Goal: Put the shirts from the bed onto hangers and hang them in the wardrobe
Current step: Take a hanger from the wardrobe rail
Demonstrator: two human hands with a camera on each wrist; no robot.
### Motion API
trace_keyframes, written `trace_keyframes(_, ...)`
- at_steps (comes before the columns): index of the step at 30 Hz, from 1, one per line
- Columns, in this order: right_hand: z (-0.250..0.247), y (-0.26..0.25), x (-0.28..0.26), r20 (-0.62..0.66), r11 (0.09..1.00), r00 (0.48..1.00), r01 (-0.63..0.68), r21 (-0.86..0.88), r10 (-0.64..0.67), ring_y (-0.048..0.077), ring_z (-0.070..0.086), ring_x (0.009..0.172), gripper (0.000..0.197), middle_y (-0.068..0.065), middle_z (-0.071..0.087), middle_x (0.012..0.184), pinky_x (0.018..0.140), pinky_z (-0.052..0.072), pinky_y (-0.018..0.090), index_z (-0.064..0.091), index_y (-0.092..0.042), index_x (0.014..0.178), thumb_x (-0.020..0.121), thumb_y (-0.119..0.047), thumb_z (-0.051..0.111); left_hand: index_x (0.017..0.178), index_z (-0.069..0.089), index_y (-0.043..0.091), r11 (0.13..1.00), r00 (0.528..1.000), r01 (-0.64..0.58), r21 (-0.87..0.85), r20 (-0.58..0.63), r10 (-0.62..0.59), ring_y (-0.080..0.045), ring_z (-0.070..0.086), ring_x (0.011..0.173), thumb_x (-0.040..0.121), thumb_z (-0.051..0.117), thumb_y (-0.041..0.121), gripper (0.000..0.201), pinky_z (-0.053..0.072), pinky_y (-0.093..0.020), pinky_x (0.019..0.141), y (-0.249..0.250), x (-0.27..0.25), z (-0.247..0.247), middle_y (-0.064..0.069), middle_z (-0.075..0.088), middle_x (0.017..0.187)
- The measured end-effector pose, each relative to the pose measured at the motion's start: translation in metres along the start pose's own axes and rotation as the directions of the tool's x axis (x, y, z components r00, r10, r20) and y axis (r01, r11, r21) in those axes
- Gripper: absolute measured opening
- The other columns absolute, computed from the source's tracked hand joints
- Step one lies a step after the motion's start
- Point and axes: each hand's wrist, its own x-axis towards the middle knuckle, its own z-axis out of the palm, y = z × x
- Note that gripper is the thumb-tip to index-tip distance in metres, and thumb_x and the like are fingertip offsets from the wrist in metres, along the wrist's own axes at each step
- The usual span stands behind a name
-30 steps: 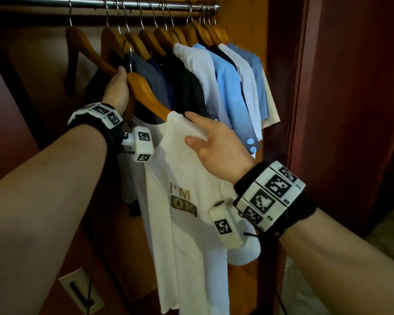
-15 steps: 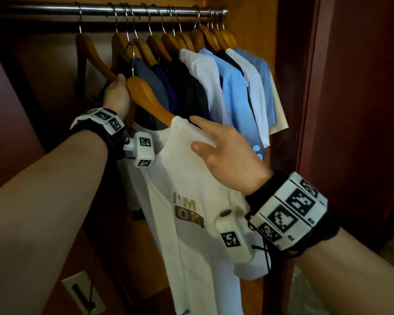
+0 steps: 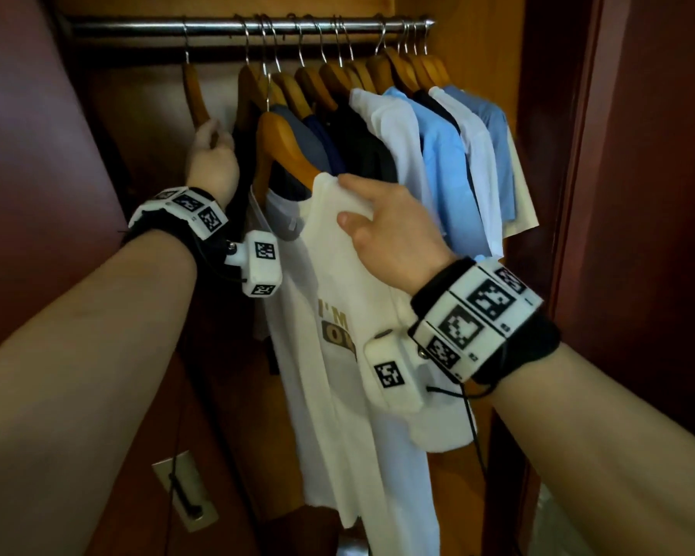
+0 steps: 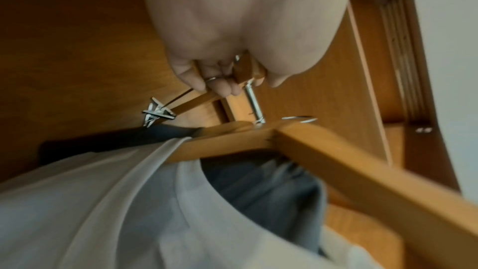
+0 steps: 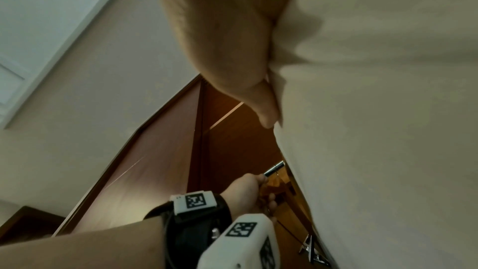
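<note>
Nearest the camera, the right hand (image 3: 394, 230) pinches the shoulder of the white tee (image 3: 338, 315) (thumb on the front, fingers curled over the fabric), steadying it. That tee hangs on a wooden hanger (image 3: 285, 142) whose hook looks to be over the rail (image 3: 237, 28) already, at the left end of the row.

Further in, the left hand (image 3: 211, 154) has its fingers wrapped round the arm of a bare hanger (image 3: 195, 90) w/ metal clips, per the left wrist view.

Step, I'd say: tee just hung; left is fetching the next empty hanger. Next move calls for lifting that hook clear off the rail w/o snagging neighbours, then right letting go.

Count, approx.: 1 rail, 1 bare hanger, 1 white tee in front, and roughly 8 shirts (image 3: 438, 162) packed behind it (darks, whites, blues, one cream at the far right); overlap hides the exact no.
</note>
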Motion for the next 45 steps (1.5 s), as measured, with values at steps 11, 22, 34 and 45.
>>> trace_keyframes(11,0.035,-0.056,0.066,-0.127,0.998,0.991,0.023,-0.058,-0.030,0.027,0.049,0.127,0.048,0.007,0.053,0.139,0.103,0.039,0.033,0.042,-0.029,0.145,0.098,-0.023,0.050,0.150,0.027,0.022,1.000,0.999,-0.008,-0.016,0.040,0.009,-0.023,0.037,0.137,0.106,0.028,0.025,0.045,0.029,-0.027,0.108,0.021,-0.008,-0.026,-0.006,0.036,0.152)
trace_keyframes(22,0.057,-0.068,0.138,-0.126,0.997,0.990,0.066,0.044,-0.060,0.025,0.051,0.124,0.046,0.006,0.052,0.139,0.097,0.041,0.030,0.040,-0.027,0.145,0.100,-0.023,0.046,0.154,0.014,0.027,0.999,0.998,-0.047,-0.002,0.045,0.047,-0.021,0.030,0.142,0.106,0.028,0.026,0.051,0.024,-0.032,0.114,0.017,-0.016,-0.028,-0.006,0.029,0.157)
trace_keyframes(34,0.067,-0.058,0.194,-0.041,0.997,0.996,0.075,0.033,-0.074,0.023,0.049,0.127,0.045,0.005,0.049,0.143,0.093,0.037,0.022,0.039,-0.023,0.146,0.101,-0.020,0.043,0.152,0.025,0.023,0.994,0.997,-0.070,0.089,-0.026,0.072,-0.020,0.039,0.137,0.106,0.030,0.022,0.047,0.028,-0.035,0.116,0.017,-0.012,-0.032,-0.006,0.041,0.149)
trace_keyframes(45,0.063,-0.057,0.206,0.024,0.995,0.998,0.067,-0.068,-0.065,0.029,0.050,0.124,0.038,0.011,0.050,0.138,0.097,0.041,0.031,0.046,-0.014,0.138,0.101,-0.012,0.042,0.150,0.030,0.023,0.989,0.995,-0.069,0.134,-0.068,0.078,-0.023,0.041,0.134,0.105,0.032,0.024,0.045,0.032,-0.040,0.114,0.011,-0.011,-0.032,-0.009,0.044,0.146)
